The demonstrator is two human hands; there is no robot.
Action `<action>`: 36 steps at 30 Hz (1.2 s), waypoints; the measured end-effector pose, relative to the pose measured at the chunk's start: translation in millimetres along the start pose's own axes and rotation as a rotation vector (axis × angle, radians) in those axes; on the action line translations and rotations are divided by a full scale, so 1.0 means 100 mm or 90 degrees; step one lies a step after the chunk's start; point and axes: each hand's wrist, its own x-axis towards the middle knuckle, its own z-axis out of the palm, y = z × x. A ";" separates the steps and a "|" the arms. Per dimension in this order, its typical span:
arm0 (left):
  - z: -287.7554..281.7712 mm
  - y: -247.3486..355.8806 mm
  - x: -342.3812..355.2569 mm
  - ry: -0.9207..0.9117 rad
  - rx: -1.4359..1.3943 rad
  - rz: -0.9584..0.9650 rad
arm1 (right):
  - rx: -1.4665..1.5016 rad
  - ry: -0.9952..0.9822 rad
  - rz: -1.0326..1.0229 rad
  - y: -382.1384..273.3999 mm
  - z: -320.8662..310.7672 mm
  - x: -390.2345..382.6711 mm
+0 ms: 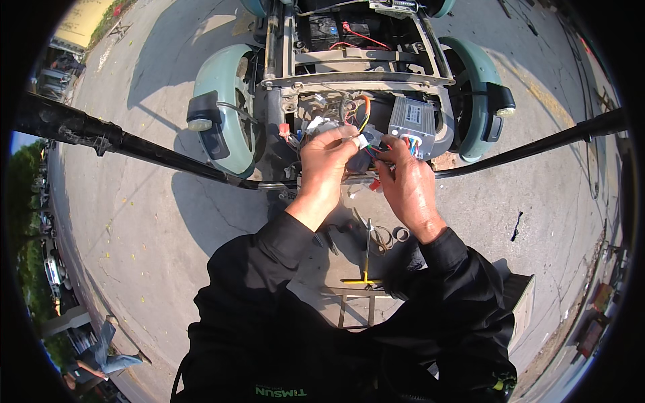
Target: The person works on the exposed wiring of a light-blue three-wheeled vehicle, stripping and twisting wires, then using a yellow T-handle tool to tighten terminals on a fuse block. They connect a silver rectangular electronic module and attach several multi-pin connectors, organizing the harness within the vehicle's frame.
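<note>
My left hand (321, 169) is closed, its thumb and finger pinching a small white plug connector (363, 142) over the vehicle's open frame. Close beside it on the right, my right hand (411, 187) is closed on thin coloured wires (376, 149) by that connector; its fingertips partly hide them. Just beyond my right hand sits a silver finned controller box (412, 116), with a bundle of coloured wires coming out of its near end. An orange-sleeved cable (366, 104) loops up beyond my left hand. To the left hangs a red connector (284, 129).
Green fenders (225, 87) with lamps flank the metal frame. Black bars (161, 156) stretch out to both sides. Batteries (322, 30) with red cables lie farther off. Below my hands are a yellow-handled T-shaped tool (366, 269) and a tape roll (402, 234). A person (101, 359) is at lower left.
</note>
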 end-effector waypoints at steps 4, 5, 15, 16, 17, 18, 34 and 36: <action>-0.02 -0.06 0.00 -0.027 -0.027 0.017 | 0.012 0.032 0.003 -0.06 0.00 -0.06; -0.02 -0.09 0.01 -0.027 -0.035 0.034 | -0.024 0.045 -0.010 -0.07 0.02 -0.05; -0.05 -0.20 -0.02 -0.041 0.019 0.075 | -0.104 0.082 0.015 -0.08 0.20 0.03; -0.05 -0.20 -0.02 -0.034 0.025 0.079 | -0.105 0.084 0.014 -0.07 0.20 0.02; -0.05 -0.21 -0.02 -0.024 0.029 0.083 | -0.105 0.084 0.015 -0.07 0.21 0.01; -0.04 -0.22 -0.01 -0.017 0.034 0.087 | -0.106 0.087 0.016 -0.07 0.22 0.01; -0.03 -0.12 -0.01 -0.043 0.115 0.137 | 0.151 0.067 0.137 -0.13 0.18 0.02; -0.05 -0.05 -0.03 -0.050 0.045 0.020 | 0.238 0.062 0.148 -0.11 0.17 0.02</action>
